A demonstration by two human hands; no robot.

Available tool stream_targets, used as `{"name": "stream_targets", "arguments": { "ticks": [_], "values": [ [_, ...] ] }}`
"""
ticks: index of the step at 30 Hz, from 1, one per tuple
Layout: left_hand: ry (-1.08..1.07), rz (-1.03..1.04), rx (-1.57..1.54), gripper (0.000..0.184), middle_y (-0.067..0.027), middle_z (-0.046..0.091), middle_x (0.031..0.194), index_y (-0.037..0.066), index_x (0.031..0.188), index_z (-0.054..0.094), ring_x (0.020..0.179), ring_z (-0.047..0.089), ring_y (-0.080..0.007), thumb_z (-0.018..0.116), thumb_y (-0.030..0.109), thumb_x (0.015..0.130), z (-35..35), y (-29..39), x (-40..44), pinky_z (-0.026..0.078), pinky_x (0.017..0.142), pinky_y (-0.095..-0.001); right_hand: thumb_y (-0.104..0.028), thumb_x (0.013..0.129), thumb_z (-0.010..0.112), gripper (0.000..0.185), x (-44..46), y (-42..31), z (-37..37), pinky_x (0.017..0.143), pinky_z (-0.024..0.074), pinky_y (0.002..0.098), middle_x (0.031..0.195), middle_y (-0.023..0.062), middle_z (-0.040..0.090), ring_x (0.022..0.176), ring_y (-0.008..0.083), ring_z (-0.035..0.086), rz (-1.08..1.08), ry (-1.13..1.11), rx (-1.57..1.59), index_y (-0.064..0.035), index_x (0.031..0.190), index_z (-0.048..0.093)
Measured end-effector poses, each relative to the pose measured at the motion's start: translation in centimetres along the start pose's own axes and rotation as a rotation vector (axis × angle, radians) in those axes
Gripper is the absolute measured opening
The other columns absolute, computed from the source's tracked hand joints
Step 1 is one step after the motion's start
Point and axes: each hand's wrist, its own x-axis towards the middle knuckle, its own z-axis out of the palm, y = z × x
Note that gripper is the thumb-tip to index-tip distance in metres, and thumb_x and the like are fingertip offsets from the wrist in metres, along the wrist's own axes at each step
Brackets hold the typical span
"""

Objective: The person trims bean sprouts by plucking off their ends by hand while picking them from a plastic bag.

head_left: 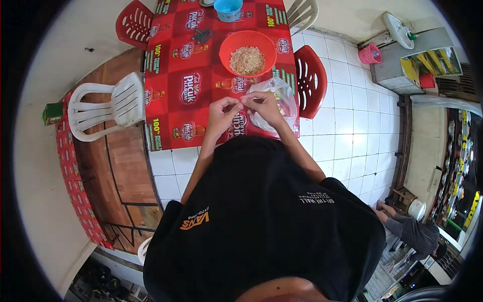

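Observation:
My left hand (224, 111) and my right hand (263, 106) meet fingertip to fingertip above the near edge of the table. Both are closed in a pinch, and whatever sits between the fingers is too small to make out. Partly under my right hand lies a clear plastic bag (286, 95) with pale and greenish contents. Beyond the hands stands an orange-red bowl (227, 46), holding a heap of thin pale strands (247, 61) that look like bean sprouts.
A red printed tablecloth (168, 108) covers the table. Toward its far end are a blue container (229, 14) and a dark flat object (202, 35). A white chair (126, 100) stands left, a red chair (310, 83) right. Another person (415, 234) is at the lower right.

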Motion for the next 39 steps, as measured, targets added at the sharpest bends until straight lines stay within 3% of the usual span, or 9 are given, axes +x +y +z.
{"name": "stream_targets", "arguments": {
  "ticks": [6,12,15,22,25,26,29,32,39],
  "values": [
    [-0.004,0.087,0.123,0.008,-0.0008,0.071,0.084,0.001,0.094,0.072,0.068,0.06,-0.0047,0.073,0.007,0.091,0.1,0.1,0.5,0.047,0.061,-0.0227,-0.013,0.094,0.069,0.013,0.5,-1.1,-1.2,0.056,0.0496,0.0217,0.074,0.0014,0.067,0.063,0.007,0.063,0.067,-0.113,-0.15,0.0004,0.092,0.07],
    [0.026,0.23,0.193,0.007,-0.0007,0.069,0.078,0.001,0.095,0.073,0.064,0.059,-0.0046,0.074,0.006,0.09,0.1,0.8,0.4,0.045,0.057,-0.022,-0.014,0.096,0.064,0.013,0.2,-1.7,-1.3,0.055,0.0498,0.0226,0.077,0.002,0.067,0.061,0.0087,0.063,0.276,-0.206,0.118,-0.0015,0.095,0.068],
    [0.025,0.088,0.098,0.007,-0.0009,0.07,0.078,0.001,0.096,0.073,0.065,0.059,-0.0043,0.074,0.005,0.09,-0.6,0.1,0.0,0.046,0.056,-0.0218,-0.014,0.096,0.063,0.013,0.2,-0.8,-0.7,0.055,0.0495,0.0228,0.074,0.0008,0.066,0.061,0.0086,0.063,0.273,-0.076,0.172,-0.002,0.095,0.069],
    [0.098,0.034,0.102,0.009,-0.0026,0.073,0.081,-0.001,0.097,0.073,0.069,0.062,-0.0053,0.074,0.005,0.089,-3.0,-0.5,-1.7,0.05,0.064,-0.0213,-0.017,0.086,0.073,0.022,1.9,4.2,-0.8,0.068,0.0554,0.0326,0.085,0.0123,0.075,0.069,0.0174,0.071,-0.033,-0.154,-0.654,-0.0023,0.102,0.076],
    [0.103,0.035,0.123,0.009,-0.0039,0.074,0.084,-0.002,0.095,0.073,0.07,0.063,-0.0063,0.074,0.005,0.089,-3.8,-0.8,-2.4,0.051,0.066,-0.0225,-0.015,0.083,0.076,0.022,1.8,4.1,0.8,0.068,0.0553,0.0322,0.085,0.0117,0.076,0.069,0.0185,0.071,-0.171,-0.183,-0.651,-0.0024,0.101,0.076],
    [0.1,0.025,0.124,0.009,-0.0044,0.074,0.085,-0.001,0.095,0.073,0.07,0.063,-0.0067,0.074,0.005,0.089,-4.0,-0.6,-2.6,0.051,0.066,-0.0229,-0.014,0.082,0.078,0.022,1.9,3.9,1.4,0.069,0.0552,0.0298,0.084,0.0104,0.076,0.07,0.0141,0.07,-0.233,-0.2,-0.619,-0.002,0.101,0.076],
    [0.09,0.017,0.209,0.008,-0.0058,0.074,0.085,-0.001,0.093,0.073,0.069,0.064,-0.0079,0.075,0.004,0.087,-4.4,-0.2,-3.0,0.05,0.065,-0.0238,-0.012,0.085,0.077,0.019,1.8,1.9,2.2,0.068,0.0547,0.0271,0.086,0.0083,0.076,0.072,0.0101,0.069,0.005,-0.287,-0.388,-0.0001,0.1,0.076],
    [0.082,0.018,0.311,0.009,-0.0069,0.073,0.083,-0.001,0.092,0.073,0.068,0.064,-0.009,0.076,0.004,0.086,-4.4,1.0,-3.2,0.049,0.063,-0.0246,-0.01,0.088,0.074,0.015,1.8,1.3,2.6,0.066,0.0537,0.0251,0.085,0.0065,0.075,0.073,0.0079,0.067,0.069,-0.312,-0.198,0.0018,0.097,0.075],
    [0.026,0.08,0.366,0.009,-0.0071,0.07,0.081,-0.001,0.092,0.074,0.068,0.064,-0.0104,0.076,0.003,0.084,-4.0,2.3,-3.0,0.048,0.062,-0.0255,-0.007,0.091,0.068,0.009,1.8,0.8,2.3,0.062,0.0518,0.0232,0.079,0.0031,0.071,0.069,0.0072,0.065,0.166,-0.387,-0.163,0.0001,0.093,0.073]
  ]
}}
